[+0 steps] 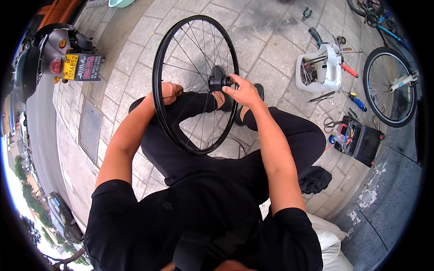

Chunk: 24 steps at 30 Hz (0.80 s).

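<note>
A bicycle wheel [159,83] with a black rim and thin black spokes, no tire on it, stands upright between my knees. Its black hub [219,84] points toward my right side. The thumb and fingers of my right hand [244,92] close round the outer end of this hub. On the other side of the wheel, my left hand [170,92] is closed in a fist near the spokes, above my left knee. Something thin and dark shows at its fingers, but I cannot make out what it is.
A cut white plastic container [335,72] of tools stands on the paving at the right. Near it lie pliers [306,15], scissors [331,123], a blue screwdriver-like tool [358,102] and an open black toolbox [367,143]. Another bicycle wheel [367,86] leans far right; a scooter [56,63] is parked left.
</note>
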Each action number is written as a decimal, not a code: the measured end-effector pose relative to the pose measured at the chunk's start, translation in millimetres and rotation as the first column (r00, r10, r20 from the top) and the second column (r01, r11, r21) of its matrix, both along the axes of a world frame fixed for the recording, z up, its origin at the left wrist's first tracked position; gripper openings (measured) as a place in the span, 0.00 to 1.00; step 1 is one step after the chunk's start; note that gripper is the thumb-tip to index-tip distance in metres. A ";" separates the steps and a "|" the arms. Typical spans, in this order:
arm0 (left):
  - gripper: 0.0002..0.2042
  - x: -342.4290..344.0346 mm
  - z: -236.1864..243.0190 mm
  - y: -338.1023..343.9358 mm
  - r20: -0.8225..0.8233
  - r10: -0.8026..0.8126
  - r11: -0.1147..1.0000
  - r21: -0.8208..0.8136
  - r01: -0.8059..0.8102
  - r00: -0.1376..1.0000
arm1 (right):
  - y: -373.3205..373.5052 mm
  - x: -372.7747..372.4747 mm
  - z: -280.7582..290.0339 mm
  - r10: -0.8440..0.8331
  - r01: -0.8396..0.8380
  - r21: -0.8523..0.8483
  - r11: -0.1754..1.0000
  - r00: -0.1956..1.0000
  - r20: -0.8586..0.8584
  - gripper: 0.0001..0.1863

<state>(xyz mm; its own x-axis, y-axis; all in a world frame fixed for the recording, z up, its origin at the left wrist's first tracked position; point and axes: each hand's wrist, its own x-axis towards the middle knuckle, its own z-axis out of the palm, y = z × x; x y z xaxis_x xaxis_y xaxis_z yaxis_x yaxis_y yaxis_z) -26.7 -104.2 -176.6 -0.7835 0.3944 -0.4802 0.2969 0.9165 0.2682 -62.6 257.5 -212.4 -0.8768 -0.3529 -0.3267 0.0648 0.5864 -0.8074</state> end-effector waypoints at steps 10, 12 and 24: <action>0.09 -4.8 -24.2 14.8 -0.377 0.130 0.990 0.097 -0.100 0.917 | 38.0 1.6 -10.6 -0.075 0.090 -0.122 0.988 0.990 0.116 0.41; 0.11 -8.7 -6.6 30.4 -0.402 0.086 0.993 0.108 -0.046 0.912 | 43.2 2.6 -3.6 -0.099 0.116 -0.113 0.987 0.985 0.145 0.41; 0.04 -20.4 -6.2 11.5 -0.441 -0.003 0.993 0.103 0.054 0.897 | 35.8 10.0 -7.2 -0.068 0.084 -0.113 0.990 0.989 0.133 0.41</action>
